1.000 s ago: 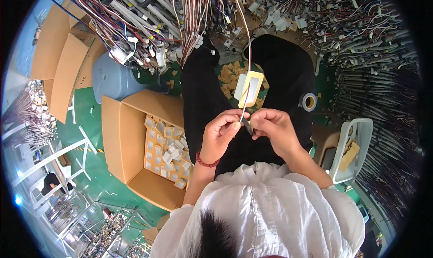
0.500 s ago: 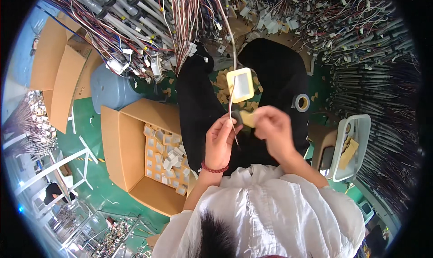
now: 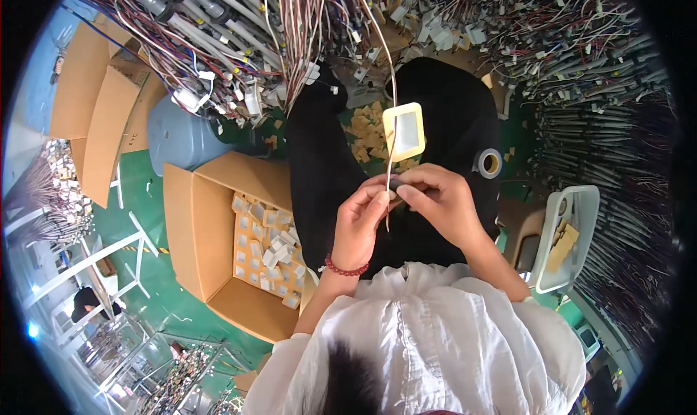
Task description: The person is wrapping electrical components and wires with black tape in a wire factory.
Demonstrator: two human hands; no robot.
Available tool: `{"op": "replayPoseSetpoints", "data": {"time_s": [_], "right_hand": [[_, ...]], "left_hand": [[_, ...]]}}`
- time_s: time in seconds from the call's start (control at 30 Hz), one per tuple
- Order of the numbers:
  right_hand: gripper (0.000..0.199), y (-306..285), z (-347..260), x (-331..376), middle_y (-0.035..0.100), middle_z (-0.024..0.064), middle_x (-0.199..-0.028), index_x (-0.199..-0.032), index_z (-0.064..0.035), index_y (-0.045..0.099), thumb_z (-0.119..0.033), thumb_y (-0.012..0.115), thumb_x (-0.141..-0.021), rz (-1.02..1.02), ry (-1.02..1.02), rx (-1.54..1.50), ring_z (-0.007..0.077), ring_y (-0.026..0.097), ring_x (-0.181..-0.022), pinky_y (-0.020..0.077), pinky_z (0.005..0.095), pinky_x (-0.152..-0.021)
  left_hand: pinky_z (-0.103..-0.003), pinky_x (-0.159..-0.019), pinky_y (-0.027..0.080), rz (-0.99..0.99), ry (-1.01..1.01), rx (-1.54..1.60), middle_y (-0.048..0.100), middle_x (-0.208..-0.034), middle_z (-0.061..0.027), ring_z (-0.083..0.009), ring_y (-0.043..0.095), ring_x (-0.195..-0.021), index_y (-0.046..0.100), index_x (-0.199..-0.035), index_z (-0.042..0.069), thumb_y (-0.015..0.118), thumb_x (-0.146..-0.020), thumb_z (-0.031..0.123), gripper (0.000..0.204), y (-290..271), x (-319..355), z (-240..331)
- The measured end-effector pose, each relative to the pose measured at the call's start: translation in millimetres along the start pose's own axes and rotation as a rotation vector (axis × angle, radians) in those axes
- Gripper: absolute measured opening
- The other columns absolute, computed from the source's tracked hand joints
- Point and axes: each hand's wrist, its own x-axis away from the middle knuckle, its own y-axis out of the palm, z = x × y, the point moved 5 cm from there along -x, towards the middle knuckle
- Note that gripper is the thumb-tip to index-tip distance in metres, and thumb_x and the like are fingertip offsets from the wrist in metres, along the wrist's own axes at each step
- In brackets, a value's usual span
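Fingers: L hand (image 3: 361, 222) + R hand (image 3: 435, 201) pinch thin wire (image 3: 392, 124) at frame ctr | label sheet (image 3: 404, 130) above | progress: wrap apparently mid-way; box (image 3: 192, 226) of parts lower left, part-filled.

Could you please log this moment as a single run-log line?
left hand: pinching thin wire | right hand: pinching same wire | label sheet: on lap | cardboard box: at left
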Motion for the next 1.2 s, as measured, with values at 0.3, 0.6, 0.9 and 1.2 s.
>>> {"op": "replayPoseSetpoints", "data": {"time_s": [0.3,0.6,0.9,1.2], "right_hand": [[0.012,16.3,45.0,-9.6,0.066,0.0039,-0.074,-0.087,-0.0011,0.070,-0.012,0.068,-0.084,0.259,0.324,-0.593,0.0093,0.061,-0.061,0.0482,0.0211,-0.054],[0.013,30.7,40.3,-6.6,0.064,0.0028,-0.068,-0.087,-0.0015,0.071,-0.013,0.068,-0.082,0.269,0.385,-0.646,0.0084,0.057,-0.059,0.0445,0.0212,-0.054],[0.030,33.9,29.0,-3.2,0.067,0.0072,-0.095,-0.111,0.0020,0.064,-0.015,0.063,-0.087,0.073,0.350,-0.827,0.0130,0.063,-0.082,0.0506,0.0269,-0.075],[0.054,18.6,56.2,-8.9,0.063,0.0187,-0.107,-0.119,0.0123,0.052,-0.032,0.060,-0.089,-0.362,0.321,-1.039,0.0199,0.062,-0.082,0.0498,0.0305,-0.073]], "left_hand": [[-0.035,-0.094,0.047,0.014,0.106,0.030,0.029,-0.148,-0.0154,-0.0191,0.048,-0.121,0.065,-0.100,-0.005,0.055,-0.093,0.008,0.018,-4.0,1.3,3.6],[-0.025,-0.084,0.045,0.139,0.130,-0.033,0.039,-0.144,-0.0146,-0.0100,0.055,-0.102,0.067,-0.092,-0.006,0.059,-0.090,0.005,0.014,-11.5,-1.6,-3.7],[-0.026,-0.085,0.045,0.140,0.135,0.104,0.035,-0.145,-0.0173,-0.0140,0.052,-0.111,0.064,-0.095,-0.007,0.055,-0.091,0.002,0.013,-7.1,-1.3,-8.0],[-0.031,-0.084,0.044,-0.036,0.048,0.009,0.046,-0.136,-0.0147,-0.0163,0.056,-0.090,0.063,-0.088,-0.005,0.054,-0.091,0.008,0.016,8.3,8.1,0.6]]}}
